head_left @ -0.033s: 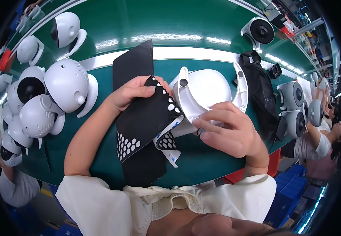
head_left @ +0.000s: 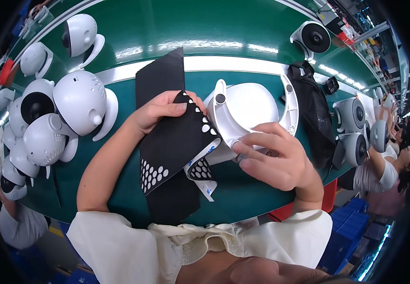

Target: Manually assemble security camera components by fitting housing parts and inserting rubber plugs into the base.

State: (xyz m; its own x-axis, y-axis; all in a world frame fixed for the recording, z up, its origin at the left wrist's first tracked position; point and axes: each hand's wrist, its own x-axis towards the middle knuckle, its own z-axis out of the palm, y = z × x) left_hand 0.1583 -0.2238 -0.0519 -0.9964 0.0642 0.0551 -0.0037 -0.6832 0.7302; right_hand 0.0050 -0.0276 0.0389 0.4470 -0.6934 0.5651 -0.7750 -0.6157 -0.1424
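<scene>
My left hand (head_left: 167, 111) is closed on a black adhesive-pad sheet (head_left: 169, 142) with rows of round white gaps. Its lower right corner curls over, showing pale backing with blue print. A white rounded device (head_left: 252, 106) lies to the right, its two-armed stand (head_left: 228, 123) turned upward. Round grey pads sit near the tips of both stand arms. My right hand (head_left: 276, 158) rests at the stand's near curve. Between its finger and thumb is a small dark round pad (head_left: 241, 158), partly covered by the fingers.
A flat black sheet (head_left: 160, 75) lies under the pad sheet. Several white round devices (head_left: 79, 102) crowd the left; others (head_left: 351, 113) stand at the right beside a black bag (head_left: 311, 113). One more device (head_left: 314, 38) stands at the far right. Other people sit at both sides.
My right fingers have shifted very slightly around the small dark pad. Everything else stays in place.
</scene>
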